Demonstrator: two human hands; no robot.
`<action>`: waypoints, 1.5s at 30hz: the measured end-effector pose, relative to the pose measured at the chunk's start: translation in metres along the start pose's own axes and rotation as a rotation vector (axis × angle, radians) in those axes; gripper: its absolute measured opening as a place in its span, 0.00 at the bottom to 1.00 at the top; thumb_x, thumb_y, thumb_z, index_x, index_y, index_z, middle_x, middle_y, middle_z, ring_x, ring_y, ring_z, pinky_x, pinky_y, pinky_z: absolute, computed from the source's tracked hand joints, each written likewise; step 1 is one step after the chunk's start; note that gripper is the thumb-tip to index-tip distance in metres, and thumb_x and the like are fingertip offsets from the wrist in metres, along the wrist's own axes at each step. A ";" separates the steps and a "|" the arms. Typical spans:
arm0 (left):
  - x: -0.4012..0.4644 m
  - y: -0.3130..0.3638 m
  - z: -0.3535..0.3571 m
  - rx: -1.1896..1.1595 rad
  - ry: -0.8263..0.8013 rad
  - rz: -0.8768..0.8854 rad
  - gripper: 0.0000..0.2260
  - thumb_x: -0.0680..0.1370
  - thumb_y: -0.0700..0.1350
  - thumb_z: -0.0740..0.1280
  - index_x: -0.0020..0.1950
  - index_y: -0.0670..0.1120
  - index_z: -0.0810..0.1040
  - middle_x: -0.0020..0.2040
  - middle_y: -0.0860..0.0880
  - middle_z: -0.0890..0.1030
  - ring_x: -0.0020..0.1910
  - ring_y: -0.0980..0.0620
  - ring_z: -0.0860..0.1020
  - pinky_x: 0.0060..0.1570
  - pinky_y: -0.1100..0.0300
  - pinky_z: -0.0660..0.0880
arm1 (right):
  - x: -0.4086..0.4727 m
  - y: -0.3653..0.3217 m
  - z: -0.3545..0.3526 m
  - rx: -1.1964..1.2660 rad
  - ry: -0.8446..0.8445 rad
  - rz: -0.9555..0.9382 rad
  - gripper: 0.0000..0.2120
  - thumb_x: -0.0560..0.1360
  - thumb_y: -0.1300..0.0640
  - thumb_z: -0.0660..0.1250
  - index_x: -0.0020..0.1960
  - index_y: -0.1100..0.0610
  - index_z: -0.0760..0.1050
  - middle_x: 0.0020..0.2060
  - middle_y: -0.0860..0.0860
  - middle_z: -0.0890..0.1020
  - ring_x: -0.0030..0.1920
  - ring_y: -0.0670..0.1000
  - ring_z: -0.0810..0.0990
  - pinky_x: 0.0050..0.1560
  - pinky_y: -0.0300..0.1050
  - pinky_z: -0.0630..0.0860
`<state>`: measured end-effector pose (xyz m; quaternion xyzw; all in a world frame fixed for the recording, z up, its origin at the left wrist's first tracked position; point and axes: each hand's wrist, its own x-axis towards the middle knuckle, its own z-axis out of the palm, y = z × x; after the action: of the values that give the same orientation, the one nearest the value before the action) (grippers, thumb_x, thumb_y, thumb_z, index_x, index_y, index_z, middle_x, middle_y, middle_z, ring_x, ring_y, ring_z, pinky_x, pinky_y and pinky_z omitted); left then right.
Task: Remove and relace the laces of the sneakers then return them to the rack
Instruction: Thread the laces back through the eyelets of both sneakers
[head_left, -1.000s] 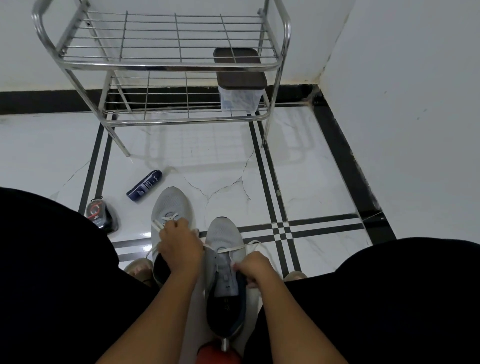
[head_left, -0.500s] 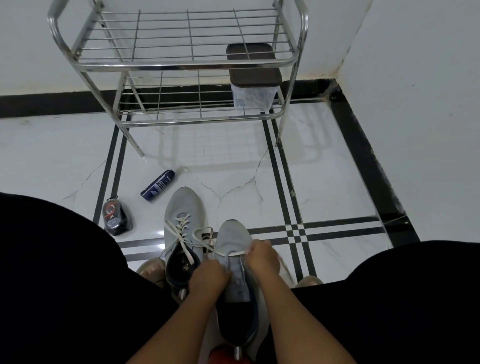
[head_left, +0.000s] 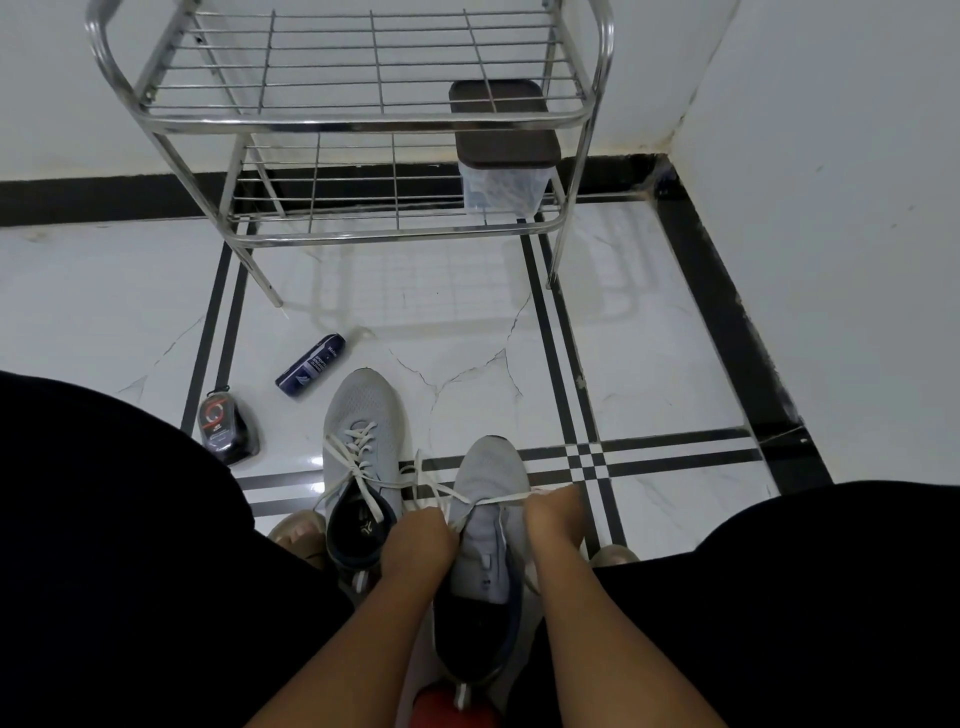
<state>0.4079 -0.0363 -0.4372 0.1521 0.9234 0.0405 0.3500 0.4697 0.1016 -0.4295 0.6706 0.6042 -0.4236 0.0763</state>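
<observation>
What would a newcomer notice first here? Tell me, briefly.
First, the two hands, left and right, pulling a white lace taut across the nearer grey sneaker at bottom centre. Next, the other sneaker just left of it, laces loose. Behind stands the steel rack, holding only a lidded box.

A dark blue spray can (head_left: 310, 366) is seen lying on its side on the white tiled floor (head_left: 649, 364), which is crossed by black stripes. At its 8 o'clock, a black shoe-polish bottle (head_left: 224, 427) is placed. A clear container with a dark brown lid (head_left: 501, 124) is set towards 1 o'clock, by the white wall (head_left: 831, 156).
</observation>
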 end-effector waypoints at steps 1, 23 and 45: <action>0.000 0.000 0.000 0.002 -0.003 -0.001 0.16 0.79 0.51 0.59 0.57 0.42 0.77 0.58 0.41 0.79 0.58 0.42 0.77 0.52 0.55 0.73 | 0.000 0.000 -0.002 0.027 0.013 0.021 0.19 0.76 0.60 0.65 0.66 0.63 0.68 0.59 0.60 0.78 0.58 0.61 0.79 0.49 0.49 0.75; 0.004 0.028 -0.045 -0.399 0.149 0.268 0.11 0.80 0.40 0.57 0.60 0.47 0.75 0.57 0.48 0.78 0.57 0.47 0.76 0.54 0.55 0.73 | -0.045 -0.069 -0.046 -0.659 -0.053 -0.516 0.10 0.75 0.57 0.60 0.52 0.50 0.77 0.50 0.48 0.81 0.59 0.53 0.74 0.69 0.57 0.56; -0.030 0.032 -0.190 -0.615 -0.058 0.495 0.13 0.76 0.57 0.68 0.39 0.48 0.82 0.36 0.49 0.81 0.39 0.56 0.78 0.47 0.61 0.73 | -0.089 -0.124 -0.211 -0.124 -0.307 -0.610 0.08 0.78 0.55 0.66 0.51 0.59 0.80 0.31 0.50 0.77 0.28 0.47 0.74 0.43 0.42 0.77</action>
<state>0.3124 -0.0089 -0.2699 0.2593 0.7934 0.3939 0.3848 0.4697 0.1973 -0.1872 0.3817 0.7830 -0.4852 0.0765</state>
